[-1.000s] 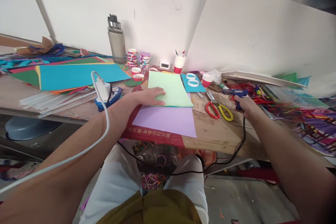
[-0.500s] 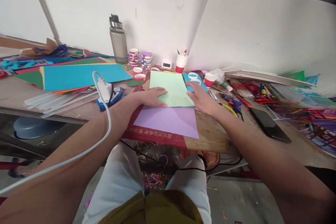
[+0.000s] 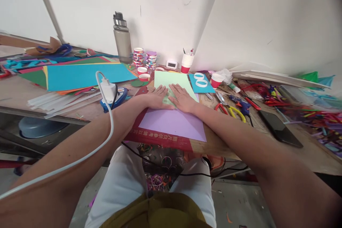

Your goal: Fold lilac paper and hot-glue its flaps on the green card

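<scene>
A light green sheet of paper lies on the table in front of me, over part of a purple sheet. My left hand rests flat on the green sheet's near left part, fingers stretched out. Beside it, my right hand lies flat on the same sheet, with its fingers spread and pointing up to the left. The two hands almost meet, and they cover the green sheet's near edge. Under the purple sheet is a red printed board.
To the right are a blue card with white rings, pliers, a black phone and colourful strips. At the left lie coloured sheets, white strips and a white plug with its cable. A bottle stands behind.
My right hand has moved left from the green sheet's right edge onto its middle. My left hand stays on the sheet, now with its fingers pointing farther away from me.
</scene>
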The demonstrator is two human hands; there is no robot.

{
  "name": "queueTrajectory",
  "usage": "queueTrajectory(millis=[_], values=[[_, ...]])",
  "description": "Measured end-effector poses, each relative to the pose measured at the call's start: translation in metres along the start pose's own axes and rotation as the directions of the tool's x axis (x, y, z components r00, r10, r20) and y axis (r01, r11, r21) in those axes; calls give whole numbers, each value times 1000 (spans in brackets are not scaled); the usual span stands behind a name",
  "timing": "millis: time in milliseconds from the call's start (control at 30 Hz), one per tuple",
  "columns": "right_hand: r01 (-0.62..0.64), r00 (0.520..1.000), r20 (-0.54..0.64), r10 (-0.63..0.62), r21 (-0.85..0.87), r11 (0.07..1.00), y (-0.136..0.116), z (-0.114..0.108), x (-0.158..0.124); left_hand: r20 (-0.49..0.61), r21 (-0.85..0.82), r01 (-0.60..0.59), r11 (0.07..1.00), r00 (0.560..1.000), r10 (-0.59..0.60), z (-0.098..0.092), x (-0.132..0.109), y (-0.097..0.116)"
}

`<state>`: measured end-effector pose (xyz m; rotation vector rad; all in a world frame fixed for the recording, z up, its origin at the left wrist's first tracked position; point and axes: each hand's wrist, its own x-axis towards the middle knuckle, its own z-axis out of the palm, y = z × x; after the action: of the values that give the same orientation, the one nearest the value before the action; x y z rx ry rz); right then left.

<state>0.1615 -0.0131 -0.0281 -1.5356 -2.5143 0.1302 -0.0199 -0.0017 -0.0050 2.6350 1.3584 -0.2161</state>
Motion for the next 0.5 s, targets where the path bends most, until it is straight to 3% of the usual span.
queueTrajectory(millis=[300,500], values=[[-16,998,57,17,-22,1000,31,-13,-30,12,-2,69,998,998,-69,-2,-3,-2],[-27,993,115,29,-19,999,31,-16,-32,11,-16,62,998,998,-62,-2,-9,-9]])
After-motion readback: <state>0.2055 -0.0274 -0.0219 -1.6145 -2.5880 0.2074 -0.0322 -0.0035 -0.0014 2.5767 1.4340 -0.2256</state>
